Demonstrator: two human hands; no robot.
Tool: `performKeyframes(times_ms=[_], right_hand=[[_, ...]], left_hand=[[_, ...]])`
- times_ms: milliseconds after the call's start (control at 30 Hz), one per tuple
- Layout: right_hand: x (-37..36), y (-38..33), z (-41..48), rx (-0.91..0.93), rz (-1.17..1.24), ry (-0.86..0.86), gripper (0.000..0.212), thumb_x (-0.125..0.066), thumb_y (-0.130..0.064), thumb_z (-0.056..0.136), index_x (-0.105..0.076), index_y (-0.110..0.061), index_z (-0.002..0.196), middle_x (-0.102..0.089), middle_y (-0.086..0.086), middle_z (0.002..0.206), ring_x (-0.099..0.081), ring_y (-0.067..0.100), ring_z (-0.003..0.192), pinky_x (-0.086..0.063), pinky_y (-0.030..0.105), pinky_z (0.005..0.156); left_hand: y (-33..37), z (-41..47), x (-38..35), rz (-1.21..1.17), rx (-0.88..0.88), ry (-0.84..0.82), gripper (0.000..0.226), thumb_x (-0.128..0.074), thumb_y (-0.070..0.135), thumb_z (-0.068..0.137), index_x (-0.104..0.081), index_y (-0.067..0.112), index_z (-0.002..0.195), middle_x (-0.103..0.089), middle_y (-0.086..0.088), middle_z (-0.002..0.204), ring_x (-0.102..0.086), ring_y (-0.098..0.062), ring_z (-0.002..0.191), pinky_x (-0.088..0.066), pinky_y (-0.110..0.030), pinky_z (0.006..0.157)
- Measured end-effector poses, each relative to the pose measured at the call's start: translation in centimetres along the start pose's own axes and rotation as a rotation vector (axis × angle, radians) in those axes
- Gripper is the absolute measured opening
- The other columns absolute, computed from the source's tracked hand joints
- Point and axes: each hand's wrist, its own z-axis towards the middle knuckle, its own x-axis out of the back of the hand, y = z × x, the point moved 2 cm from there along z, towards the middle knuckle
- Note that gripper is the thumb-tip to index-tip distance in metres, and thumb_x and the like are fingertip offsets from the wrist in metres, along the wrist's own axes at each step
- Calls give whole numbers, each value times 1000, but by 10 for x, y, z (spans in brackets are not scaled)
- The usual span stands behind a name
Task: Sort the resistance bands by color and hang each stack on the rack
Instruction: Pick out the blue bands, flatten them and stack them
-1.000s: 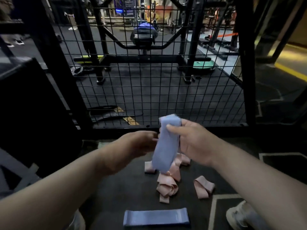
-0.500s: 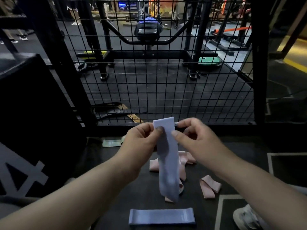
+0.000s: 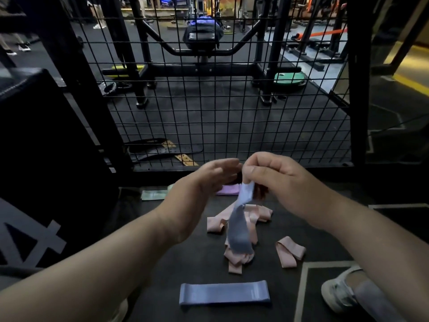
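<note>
Right hand [image 3: 285,182] pinches the top end of a blue-grey band [image 3: 239,228] in curled fingers [image 3: 251,173], so it hangs limp over pink bands [image 3: 216,224] on the floor [image 3: 197,263]; left hand [image 3: 204,180] beside it, fingers straight and empty; the band looks light, soft and floppy, best held at an end.

This is a gym, dim and floored in black rubber matting [image 3: 209,117]. Behind the wire mesh panel [image 3: 232,126] stands a black steel machine frame [image 3: 199,72] with a dark pad [image 3: 202,36] at its middle; a green weight plate [image 3: 289,80] lies flat on the floor behind the panel towards its right side, and dark plates [image 3: 113,86] lie behind it towards the left. In front of the panel, resistance bands [image 3: 241,219] in pink and blue lie loose on the mat, and a black padded box [image 3: 46,135] stands just left of it
</note>
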Motion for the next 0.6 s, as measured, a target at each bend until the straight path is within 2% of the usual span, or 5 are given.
performKeyframes(times_ms=[200,300,400,500,600], right_hand=[[13,-6,-7,-3,-129,-132,15,-63,5,92,-66,-8,98,-68,9,78,-60,17,70,-50,24,65],[24,-3,-6,-17,-159,16,22,-63,2,92,-66,-14,108,-65,11,77,-58,19,70,-49,28,65],[28,5,-2,-70,-161,140,15,-68,-18,94,-69,-20,109,-71,11,92,-64,18,78,-53,30,68],[25,12,0,-154,-158,83,18,-66,-30,95,-73,-15,104,-73,11,93,-63,13,75,-53,27,65],[19,14,-1,-129,-218,80,18,-62,-26,99,-72,-12,95,-73,9,85,-63,12,71,-53,23,62]], left_hand=[[-6,-5,-11,11,24,-147,27,-61,8,85,-67,0,110,-71,-12,104,-66,-21,100,-51,-27,89],[-9,-3,-8,42,11,-83,12,-68,10,84,-69,6,95,-68,-11,91,-62,-20,84,-49,-31,80],[-8,-1,-5,73,-2,-8,9,-73,16,82,-69,12,87,-63,-10,83,-54,-23,76,-45,-36,72],[-9,-2,-4,90,-19,41,14,-76,20,80,-69,12,88,-62,-12,83,-53,-23,75,-46,-30,66],[-9,-3,-4,117,8,31,16,-78,19,84,-69,10,93,-65,-10,85,-58,-23,76,-49,-31,69]])
